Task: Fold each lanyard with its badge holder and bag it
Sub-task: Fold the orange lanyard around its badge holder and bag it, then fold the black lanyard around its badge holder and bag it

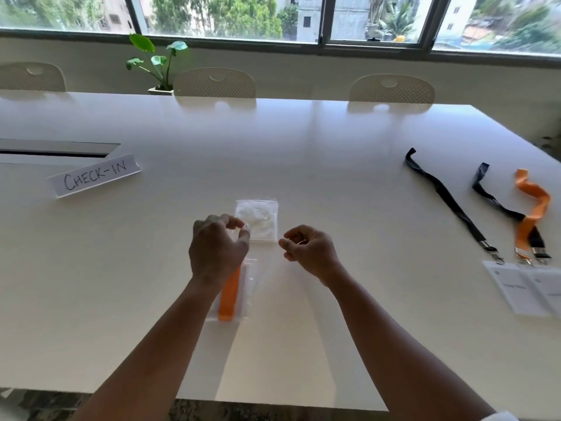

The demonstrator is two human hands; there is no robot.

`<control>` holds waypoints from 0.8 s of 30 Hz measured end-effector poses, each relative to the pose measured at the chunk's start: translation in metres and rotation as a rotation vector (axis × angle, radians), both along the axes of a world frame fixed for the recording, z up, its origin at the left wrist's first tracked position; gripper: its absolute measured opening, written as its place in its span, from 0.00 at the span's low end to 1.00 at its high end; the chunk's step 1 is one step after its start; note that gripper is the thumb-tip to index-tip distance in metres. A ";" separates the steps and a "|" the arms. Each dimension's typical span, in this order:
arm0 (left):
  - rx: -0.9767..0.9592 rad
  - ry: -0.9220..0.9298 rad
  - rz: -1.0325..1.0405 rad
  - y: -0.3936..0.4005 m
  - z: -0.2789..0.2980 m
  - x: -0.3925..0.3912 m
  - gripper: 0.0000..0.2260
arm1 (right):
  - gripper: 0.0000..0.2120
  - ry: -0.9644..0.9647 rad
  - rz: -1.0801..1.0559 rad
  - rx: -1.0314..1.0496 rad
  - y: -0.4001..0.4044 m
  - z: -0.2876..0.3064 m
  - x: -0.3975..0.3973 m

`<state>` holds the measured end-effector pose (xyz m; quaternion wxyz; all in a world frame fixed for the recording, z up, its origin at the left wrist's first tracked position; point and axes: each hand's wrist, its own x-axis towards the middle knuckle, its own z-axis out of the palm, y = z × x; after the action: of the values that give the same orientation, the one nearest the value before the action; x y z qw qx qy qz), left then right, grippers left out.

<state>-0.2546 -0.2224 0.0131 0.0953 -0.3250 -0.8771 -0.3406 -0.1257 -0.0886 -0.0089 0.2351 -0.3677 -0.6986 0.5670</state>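
A clear bag [247,287] lies near the table's front edge with a folded orange lanyard [229,294] and its badge holder inside. My left hand [217,249] pinches the bag's top left edge. My right hand [308,250] is curled with thumb and finger pinched at the top right edge, where the thin plastic is hard to make out. A small stack of empty clear bags [258,217] lies just beyond my hands.
At the right, a black lanyard [446,199], a dark blue lanyard [498,203] and an orange lanyard [532,214] lie stretched out with white badge holders [516,288] clipped on. A "CHECK-IN" sign [95,176] stands at the left. Chairs and a potted plant [158,65] are beyond the far edge.
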 end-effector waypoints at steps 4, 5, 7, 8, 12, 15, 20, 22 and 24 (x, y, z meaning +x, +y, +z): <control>-0.009 -0.014 -0.144 0.041 0.007 0.026 0.07 | 0.03 -0.033 -0.166 0.144 0.021 0.003 0.024; -0.009 -0.020 -0.187 0.051 0.008 0.035 0.07 | 0.03 -0.045 -0.208 0.180 0.026 0.003 0.033; -0.020 -0.028 -0.280 0.072 0.007 0.052 0.08 | 0.03 -0.068 -0.288 0.235 0.039 0.006 0.052; -0.029 -0.034 -0.327 0.083 0.007 0.061 0.08 | 0.03 -0.083 -0.329 0.257 0.046 0.007 0.063; -0.070 -0.076 -0.510 0.127 -0.001 0.103 0.12 | 0.06 -0.167 -0.471 0.338 0.076 0.014 0.111; -0.100 -0.113 -0.612 0.157 -0.007 0.140 0.17 | 0.09 -0.248 -0.548 0.375 0.096 0.017 0.150; -0.178 -0.180 -0.749 0.198 -0.017 0.200 0.24 | 0.13 -0.416 -0.657 0.449 0.121 0.018 0.209; -0.217 -0.170 -0.803 0.210 -0.020 0.220 0.27 | 0.14 -0.484 -0.662 0.476 0.128 0.017 0.226; -0.278 -0.151 -0.869 0.221 -0.023 0.241 0.31 | 0.16 -0.541 -0.658 0.476 0.137 0.016 0.241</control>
<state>-0.0136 -0.0014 -0.0097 -0.1650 -0.6464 -0.7014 -0.2509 0.1149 0.0487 0.0072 0.2891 -0.6393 -0.6917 0.1713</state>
